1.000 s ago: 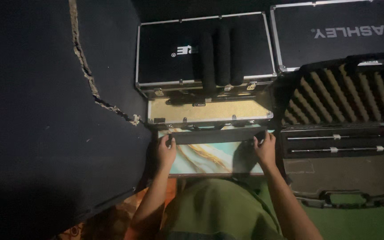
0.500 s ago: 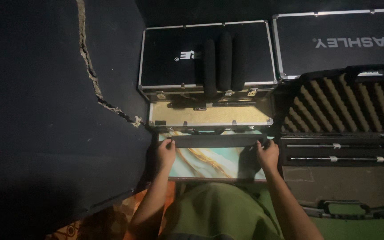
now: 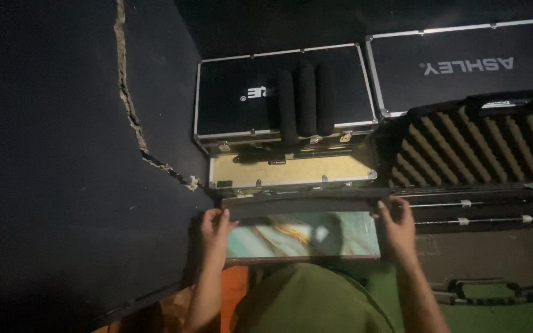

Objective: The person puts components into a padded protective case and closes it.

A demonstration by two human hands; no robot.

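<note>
My left hand [image 3: 216, 224] grips the left end of a long flat case [image 3: 306, 236] with a teal, marbled glossy face, and my right hand [image 3: 395, 223] grips its right end. The case lies level across my lap, just in front of an open black flight case [image 3: 291, 169] with a tan lined inside. That case's raised lid [image 3: 279, 92] carries three black foam rolls [image 3: 306, 102].
A plastic case [image 3: 482, 246] with egg-crate foam in its lid [image 3: 476, 145] lies open at right, holding two thin metal rods [image 3: 464, 211]. A second closed aluminium-edged case [image 3: 464, 61] stands behind it. A dark wall with a cracked edge [image 3: 128, 111] fills the left.
The view has shifted slightly. Both hands keep their grip on the ends of the marbled case, which stays on my lap.
</note>
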